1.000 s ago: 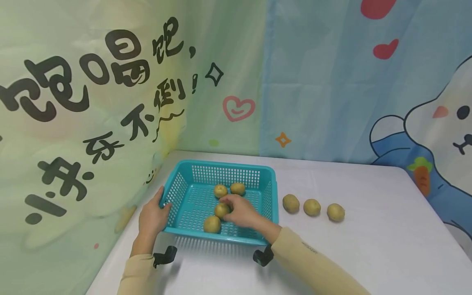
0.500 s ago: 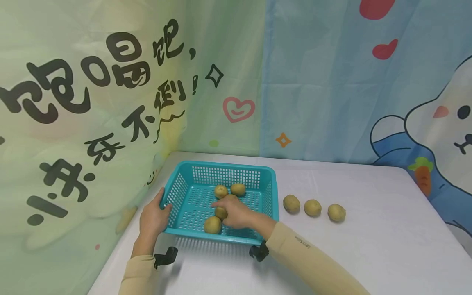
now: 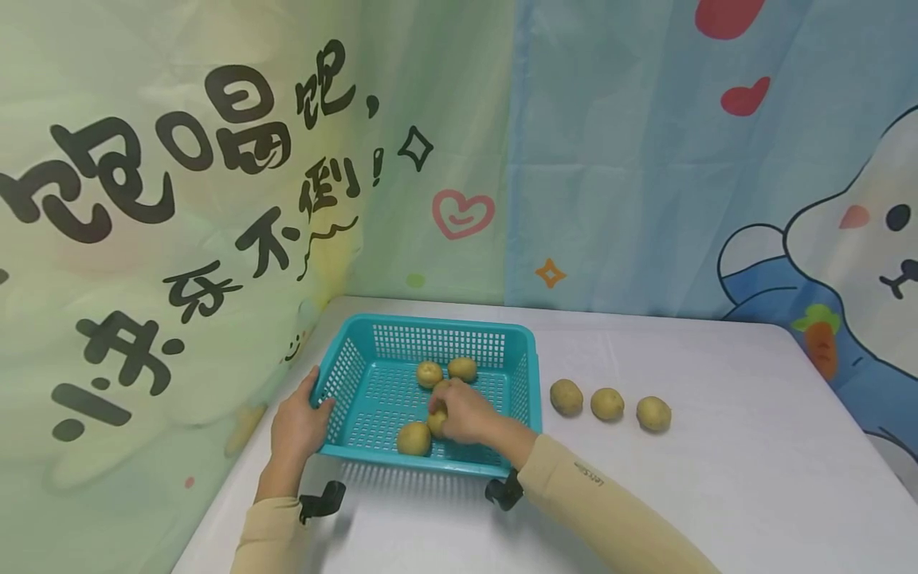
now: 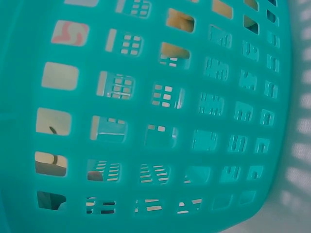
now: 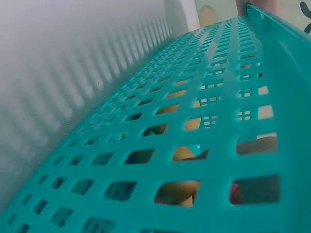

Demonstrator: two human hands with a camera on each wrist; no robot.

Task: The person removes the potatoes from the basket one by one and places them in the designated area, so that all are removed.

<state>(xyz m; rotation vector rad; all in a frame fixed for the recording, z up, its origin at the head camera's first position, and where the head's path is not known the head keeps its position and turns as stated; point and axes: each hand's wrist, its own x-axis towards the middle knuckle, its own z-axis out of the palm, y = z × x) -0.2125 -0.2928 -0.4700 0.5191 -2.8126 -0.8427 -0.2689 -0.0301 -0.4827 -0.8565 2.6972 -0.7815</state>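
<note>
A turquoise plastic basket (image 3: 373,399) with lattice walls holds several potatoes. My left hand (image 3: 297,418) grips its left wall, thumb inside the rim. Down in the basket, the curled fingers of my right hand (image 3: 466,410) hold a potato (image 3: 437,423), partly hidden by the hand. Close to it at the front lies another potato (image 3: 413,439). Behind the fingers, one more potato (image 3: 441,387) shows only in part. Farther back lie a round potato (image 3: 429,375) and an oval one. Both wrist views are mostly filled by the basket's wall (image 4: 189,116), with glimpses through its holes.
On the white table (image 3: 717,494), three potatoes stand in a row right of the basket: a left one (image 3: 566,397), a middle one (image 3: 607,404) and a right one (image 3: 653,414). Printed cloth (image 3: 645,199) hangs behind and along the left.
My right hand has drawn its fingers in from an outstretched pose, and the potato under it has shifted slightly right. My left hand keeps its hold on the basket.
</note>
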